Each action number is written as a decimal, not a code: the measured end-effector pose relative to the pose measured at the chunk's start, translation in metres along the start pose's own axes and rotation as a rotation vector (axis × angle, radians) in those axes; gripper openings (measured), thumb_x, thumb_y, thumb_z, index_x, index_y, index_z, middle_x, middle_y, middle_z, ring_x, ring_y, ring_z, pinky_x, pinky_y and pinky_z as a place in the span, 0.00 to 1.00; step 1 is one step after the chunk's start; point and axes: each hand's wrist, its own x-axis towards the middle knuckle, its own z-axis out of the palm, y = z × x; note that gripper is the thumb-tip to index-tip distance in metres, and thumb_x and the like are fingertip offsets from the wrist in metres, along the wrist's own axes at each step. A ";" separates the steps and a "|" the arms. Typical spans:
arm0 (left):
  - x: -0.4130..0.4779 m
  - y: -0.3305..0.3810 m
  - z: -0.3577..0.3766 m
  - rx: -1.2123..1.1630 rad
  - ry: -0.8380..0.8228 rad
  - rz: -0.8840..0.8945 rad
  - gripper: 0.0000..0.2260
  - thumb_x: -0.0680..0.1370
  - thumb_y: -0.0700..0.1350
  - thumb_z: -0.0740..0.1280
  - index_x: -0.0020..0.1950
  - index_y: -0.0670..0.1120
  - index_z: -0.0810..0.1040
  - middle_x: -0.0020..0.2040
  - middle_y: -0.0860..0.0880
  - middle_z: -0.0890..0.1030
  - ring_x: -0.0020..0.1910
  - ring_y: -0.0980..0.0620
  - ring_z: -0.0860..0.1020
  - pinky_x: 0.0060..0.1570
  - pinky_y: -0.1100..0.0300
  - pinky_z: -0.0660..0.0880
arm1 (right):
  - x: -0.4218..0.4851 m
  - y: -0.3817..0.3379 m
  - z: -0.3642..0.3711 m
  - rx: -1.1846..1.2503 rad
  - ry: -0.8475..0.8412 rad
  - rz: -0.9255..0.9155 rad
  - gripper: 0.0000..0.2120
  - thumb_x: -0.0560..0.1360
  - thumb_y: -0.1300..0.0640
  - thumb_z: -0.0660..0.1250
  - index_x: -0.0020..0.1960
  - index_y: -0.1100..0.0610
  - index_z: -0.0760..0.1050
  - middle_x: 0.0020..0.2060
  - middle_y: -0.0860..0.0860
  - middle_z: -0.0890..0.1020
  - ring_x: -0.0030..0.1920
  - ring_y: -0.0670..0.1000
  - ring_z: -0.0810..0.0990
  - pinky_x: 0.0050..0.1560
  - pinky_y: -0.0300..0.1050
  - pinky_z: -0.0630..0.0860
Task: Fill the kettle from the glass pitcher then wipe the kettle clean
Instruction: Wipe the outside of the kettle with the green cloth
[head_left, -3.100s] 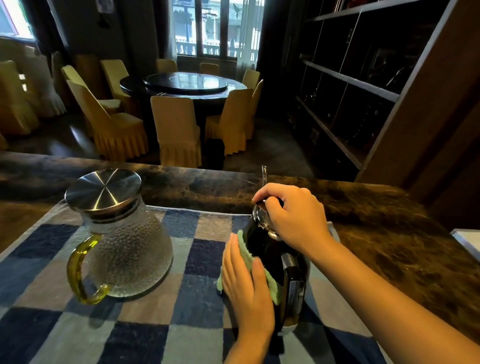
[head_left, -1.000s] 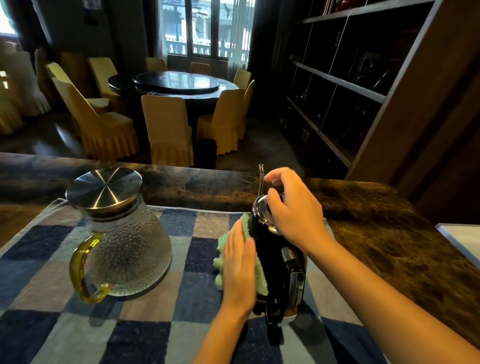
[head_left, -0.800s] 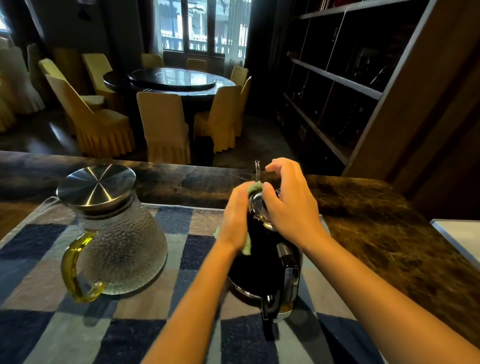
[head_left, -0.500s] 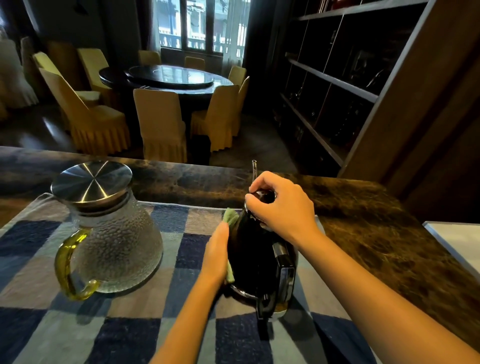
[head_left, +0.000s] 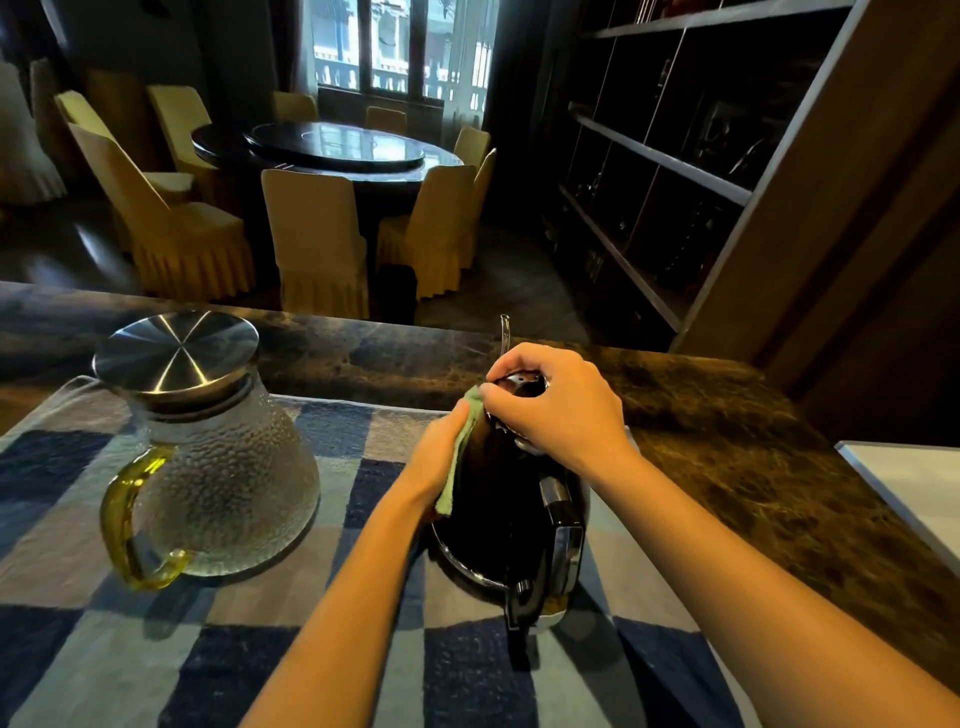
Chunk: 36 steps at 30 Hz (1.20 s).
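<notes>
We count two hands: the left hand (head_left: 434, 457) and the right hand (head_left: 558, 410). Between them stands one kettle (head_left: 511, 512), and one green cloth (head_left: 457, 457) lies under the left palm against it. To the left of the left hand we see one glass pitcher (head_left: 218, 467) with one metal lid (head_left: 175, 353). Under both hands lies one checked mat (head_left: 291, 665). Far beyond the hands we count one round table (head_left: 332, 145) and at least seven yellow chairs (head_left: 317, 239) around it.

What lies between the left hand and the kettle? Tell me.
A green cloth, pressed by the left hand against the side of the black kettle; the head view shows it.
</notes>
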 end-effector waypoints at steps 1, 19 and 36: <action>-0.006 -0.010 -0.001 -0.051 0.039 0.008 0.18 0.82 0.51 0.53 0.63 0.44 0.76 0.55 0.44 0.83 0.58 0.48 0.80 0.59 0.51 0.76 | 0.000 0.000 0.000 0.005 -0.002 0.002 0.06 0.70 0.41 0.67 0.44 0.42 0.78 0.44 0.39 0.81 0.48 0.44 0.78 0.45 0.44 0.77; 0.007 -0.019 0.000 -0.077 0.116 0.030 0.16 0.82 0.47 0.52 0.55 0.46 0.79 0.52 0.46 0.83 0.56 0.50 0.79 0.57 0.56 0.76 | -0.002 -0.001 -0.004 0.023 0.018 -0.050 0.04 0.70 0.45 0.68 0.45 0.43 0.77 0.49 0.39 0.78 0.51 0.42 0.75 0.45 0.43 0.75; 0.015 -0.008 0.003 0.053 0.085 0.121 0.16 0.83 0.47 0.52 0.52 0.48 0.79 0.52 0.44 0.82 0.59 0.45 0.78 0.59 0.53 0.75 | 0.000 -0.001 -0.002 -0.006 -0.001 -0.023 0.03 0.71 0.46 0.65 0.43 0.41 0.78 0.44 0.39 0.81 0.47 0.42 0.77 0.41 0.41 0.74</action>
